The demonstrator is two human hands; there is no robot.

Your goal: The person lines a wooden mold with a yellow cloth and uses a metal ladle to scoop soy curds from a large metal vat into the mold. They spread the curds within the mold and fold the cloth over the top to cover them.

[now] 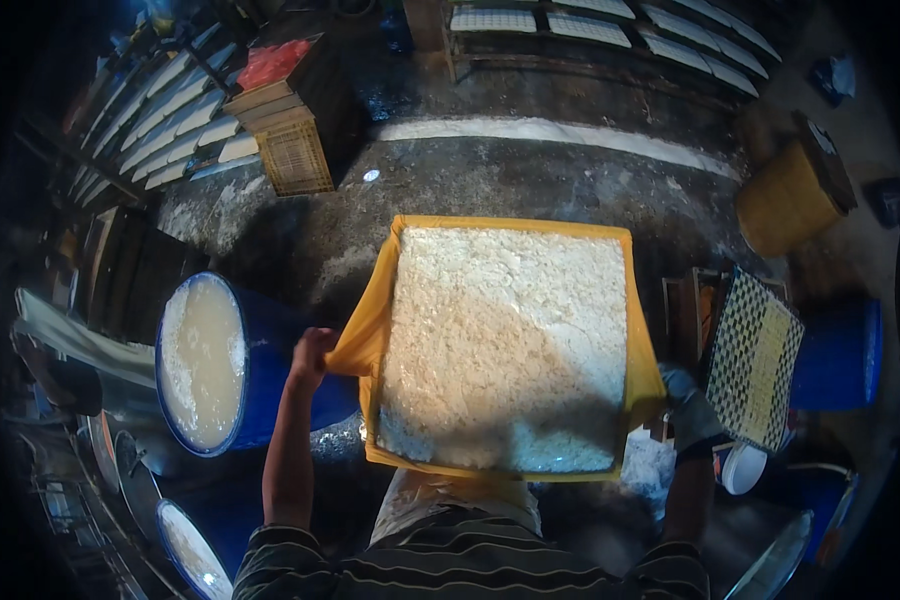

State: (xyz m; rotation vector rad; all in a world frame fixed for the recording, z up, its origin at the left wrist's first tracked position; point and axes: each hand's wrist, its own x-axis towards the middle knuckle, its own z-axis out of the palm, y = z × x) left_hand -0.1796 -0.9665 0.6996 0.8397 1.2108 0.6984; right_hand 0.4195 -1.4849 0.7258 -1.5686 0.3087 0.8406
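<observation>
A square frame lined with yellow cloth (514, 223) lies in front of me, filled with a wet, lumpy white curd-like mass (495, 337). At the frame's left side, my left hand (315, 354) grips a gathered part of the cloth and pulls it outward. On the right, my gloved right hand (682, 405) is at the cloth's other edge, which is drawn out towards it; its fingers are partly in shadow. A shadow falls over the lower right part of the white mass.
A blue barrel (204, 360) of cloudy, frothy liquid stands at left. Right of the frame is a checkered woven panel (754, 360), with a white bucket (744, 469) below it. Racks of white slabs (589, 28) and a crate stack (296, 154) stand beyond.
</observation>
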